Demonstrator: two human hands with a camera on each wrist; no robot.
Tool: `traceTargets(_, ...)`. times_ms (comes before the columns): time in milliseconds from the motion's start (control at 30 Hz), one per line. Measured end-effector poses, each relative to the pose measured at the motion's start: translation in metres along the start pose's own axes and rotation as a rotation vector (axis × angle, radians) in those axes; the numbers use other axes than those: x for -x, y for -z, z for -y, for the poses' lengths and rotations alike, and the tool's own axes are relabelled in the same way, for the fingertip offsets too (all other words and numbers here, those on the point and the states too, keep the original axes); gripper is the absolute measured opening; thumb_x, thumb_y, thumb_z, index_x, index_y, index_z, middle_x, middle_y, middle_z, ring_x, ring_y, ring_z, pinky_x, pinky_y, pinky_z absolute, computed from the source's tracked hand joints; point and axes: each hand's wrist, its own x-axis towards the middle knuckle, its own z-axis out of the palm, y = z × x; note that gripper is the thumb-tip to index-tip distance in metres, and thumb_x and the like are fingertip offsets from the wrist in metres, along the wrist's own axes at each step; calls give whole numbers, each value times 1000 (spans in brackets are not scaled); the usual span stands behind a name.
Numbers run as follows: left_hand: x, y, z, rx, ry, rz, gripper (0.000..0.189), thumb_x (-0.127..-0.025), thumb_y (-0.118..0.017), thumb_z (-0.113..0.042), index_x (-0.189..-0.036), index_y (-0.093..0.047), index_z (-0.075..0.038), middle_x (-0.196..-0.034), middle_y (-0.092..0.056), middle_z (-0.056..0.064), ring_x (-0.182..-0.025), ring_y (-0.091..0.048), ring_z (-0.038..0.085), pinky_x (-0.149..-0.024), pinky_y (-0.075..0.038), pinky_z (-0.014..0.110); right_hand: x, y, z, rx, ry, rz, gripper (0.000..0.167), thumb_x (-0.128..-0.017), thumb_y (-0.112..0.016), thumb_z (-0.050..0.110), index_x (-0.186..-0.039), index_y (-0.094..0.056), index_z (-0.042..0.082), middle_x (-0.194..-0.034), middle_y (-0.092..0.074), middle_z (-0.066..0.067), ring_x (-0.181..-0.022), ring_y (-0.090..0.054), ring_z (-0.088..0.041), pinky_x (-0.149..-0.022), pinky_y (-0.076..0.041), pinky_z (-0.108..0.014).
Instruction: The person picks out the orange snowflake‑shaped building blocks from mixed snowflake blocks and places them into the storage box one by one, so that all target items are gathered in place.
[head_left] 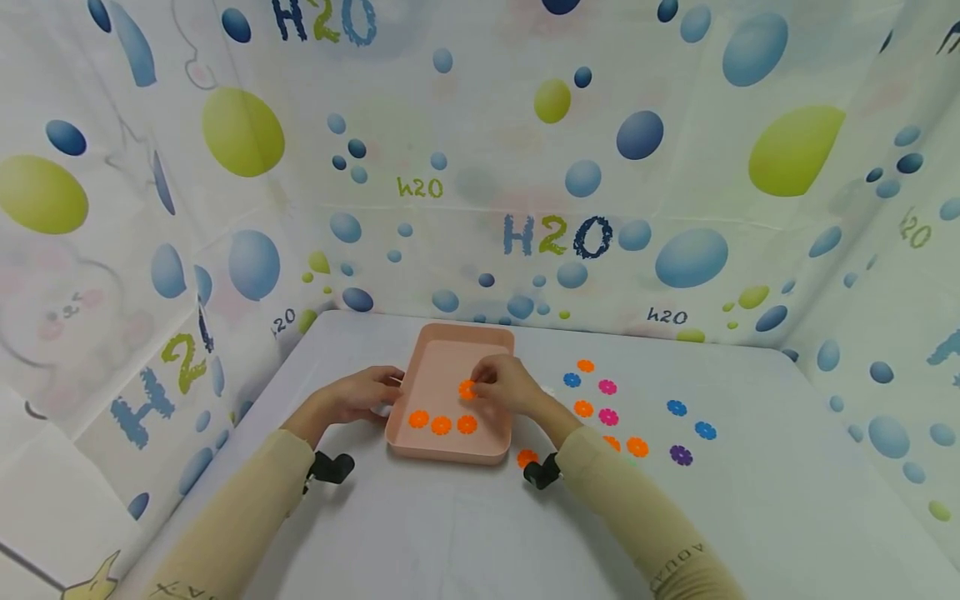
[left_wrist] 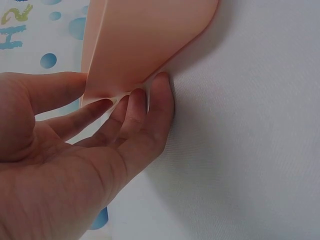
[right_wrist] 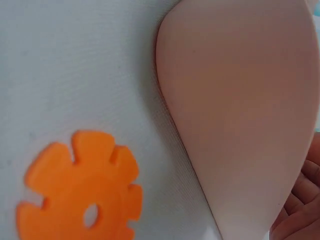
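Observation:
My left hand holds the left side of a pink tray. In the left wrist view its thumb meets the tray's rim and the other fingers curl at the foot of the wall. Over the tray's right half, my right hand pinches an orange notched plastic disc, partly hidden by the fingertips. Three more orange discs lie in a row along the tray's near end. Only the lower edge of the right hand shows in the right wrist view, beyond the tray wall.
Right of the tray, loose notched discs lie scattered on the white table: orange, pink, blue and purple. One orange disc sits close to the tray's near right corner. A printed curtain surrounds the table's back and sides.

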Motion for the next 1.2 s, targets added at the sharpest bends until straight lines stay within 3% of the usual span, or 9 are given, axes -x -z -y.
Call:
traceTargets(533, 0, 1, -6, -18, -10, 4, 58, -101, -55, -10, -153, -33, 2, -158, -30, 28, -132, -44, 42, -106, -47, 60, -5, -2, 4, 78, -28, -19, 5, -92, -71, 0, -96, -72, 3, -90, -70, -5, -81, -63, -17, -78, -57, -28)
traceTargets(1200, 3, -1, -5, -2, -4, 1, 57, -101, -55, -9, -152, -34, 3, -157, -30, 28, -132, -44, 42, -106, -46, 60, 2, -12, 6, 271, -76, 52, 8, -91, -74, 11, -99, -71, 10, -90, -66, 2, -83, -59, -16, -79, -54, -29)
